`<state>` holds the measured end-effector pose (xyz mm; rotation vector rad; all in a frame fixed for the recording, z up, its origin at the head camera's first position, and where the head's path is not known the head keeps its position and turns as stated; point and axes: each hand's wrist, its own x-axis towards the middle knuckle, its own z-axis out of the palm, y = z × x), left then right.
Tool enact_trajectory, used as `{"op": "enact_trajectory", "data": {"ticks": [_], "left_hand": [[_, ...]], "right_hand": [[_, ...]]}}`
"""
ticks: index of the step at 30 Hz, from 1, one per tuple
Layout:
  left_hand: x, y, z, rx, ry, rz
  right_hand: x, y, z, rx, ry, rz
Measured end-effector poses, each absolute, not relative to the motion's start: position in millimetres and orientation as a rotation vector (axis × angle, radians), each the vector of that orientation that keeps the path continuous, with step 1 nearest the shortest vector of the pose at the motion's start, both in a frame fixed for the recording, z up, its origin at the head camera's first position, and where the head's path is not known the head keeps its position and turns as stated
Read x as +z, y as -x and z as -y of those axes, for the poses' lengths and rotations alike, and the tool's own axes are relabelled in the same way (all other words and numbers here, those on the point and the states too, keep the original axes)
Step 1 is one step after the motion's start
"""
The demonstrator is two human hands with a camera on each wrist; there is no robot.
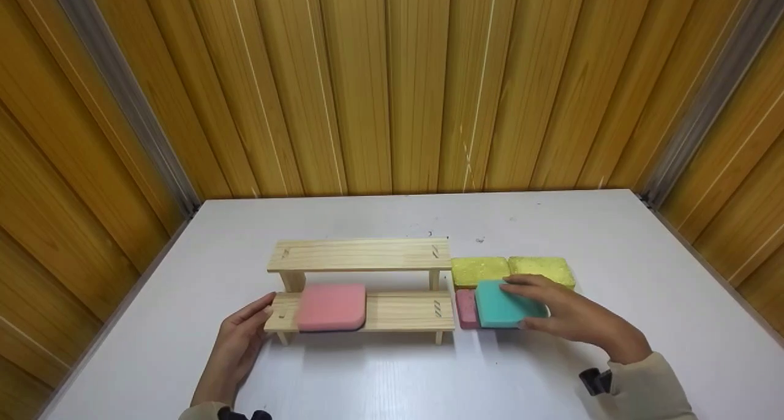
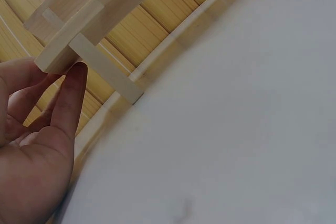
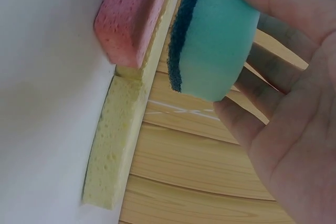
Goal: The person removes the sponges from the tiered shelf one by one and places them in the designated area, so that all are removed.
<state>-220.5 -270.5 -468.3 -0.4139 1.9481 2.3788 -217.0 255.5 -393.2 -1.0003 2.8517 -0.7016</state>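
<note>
A two-step wooden stand [image 1: 401, 311] is on the white table, with a pink sponge [image 1: 331, 306] lying on its lower step. At that step's left end my left hand [image 1: 241, 337] pinches the board; the left wrist view shows the thumb against the board's underside [image 2: 65, 59]. My right hand [image 1: 572, 313] grips a teal sponge [image 1: 495, 307] by its edges. In the right wrist view the teal sponge [image 3: 215, 40], with a dark scouring layer, is held up apart from a rose-coloured sponge [image 3: 128, 19] below it.
Two yellow sponges [image 1: 479, 272] lie side by side to the right of the stand, behind the rose-coloured sponge [image 1: 466, 310]. The upper step [image 1: 361, 255] shows bare wood. A wood-patterned wall [image 1: 392, 89] rises behind the table [image 1: 392, 377].
</note>
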Motion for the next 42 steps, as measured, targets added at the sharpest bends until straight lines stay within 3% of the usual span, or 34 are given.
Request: {"op": "enact_trajectory", "data": {"ticks": [42], "left_hand": [[-470,222,269,2.352,0.426,-1.974]], "right_hand": [[-402,215,-297,-0.762,0.815,-2.892]]}}
